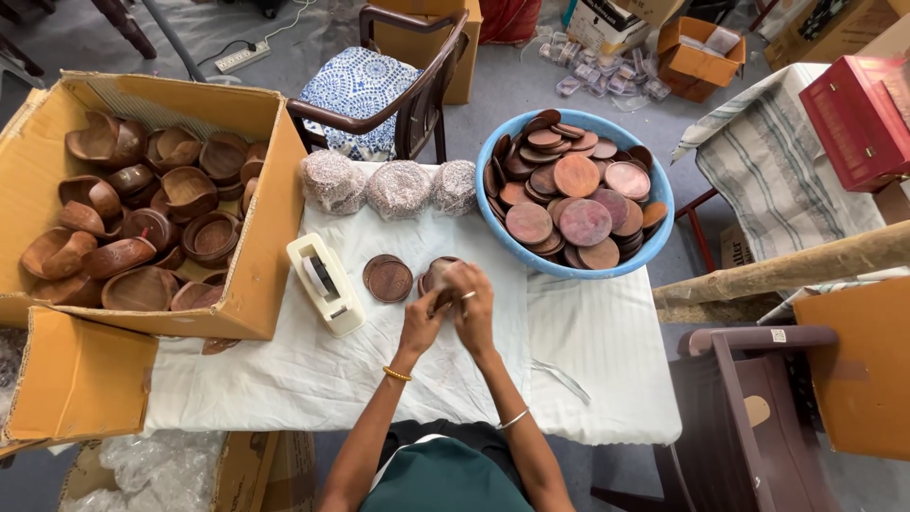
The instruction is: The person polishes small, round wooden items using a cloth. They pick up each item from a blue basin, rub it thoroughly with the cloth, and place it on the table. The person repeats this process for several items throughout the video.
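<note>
At centre of the worktop [284,379], fingers [471,284] of both hands curled shut on a small stack of round wooden lids [438,273], held just above the white cloth; left hand [424,318] grips from below and the near side, gold bangle at the wrist; right hand [474,308] closes over the right side, silver bangle at the wrist; whether the stack touches the cloth, cannot tell.

Just left of the hands: a second short stack of discs [388,278] lying flat on the cloth; beyond it, a cream tape dispenser [325,282].

Far edge of the worktop: three wrapped bundles [398,188] in a row.

Right, far corner: blue basin [664,204] heaped with brown wooden discs.

Left: open carton [270,218] full of wooden bowls [142,228], its side against the worktop.

Behind: wooden chair [417,95] with a blue patterned cushion.
</note>
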